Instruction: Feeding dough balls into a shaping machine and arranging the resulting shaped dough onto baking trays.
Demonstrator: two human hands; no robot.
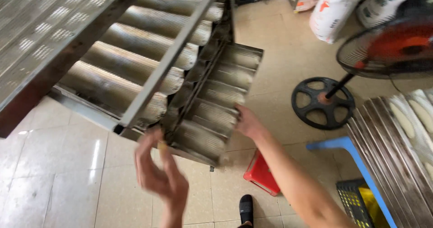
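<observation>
We see the right hand (247, 122) gripping the near right edge of a perforated, fluted baking tray (212, 115), its fingers hidden behind the metal, while the left hand (158, 171) is blurred, so we cannot tell whether it grips the tray's near corner. The tray sits half inside a rack (162, 68) whose rails cut across it, over open tiled floor (67, 165), with a fan (388, 47) and red stool (261, 176) near.

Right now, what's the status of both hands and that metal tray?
Right hand grips the corrugated perforated metal baking tray by its edge. Left hand open beneath its near corner. Rack's grey metal bar crosses close alongside.
</observation>
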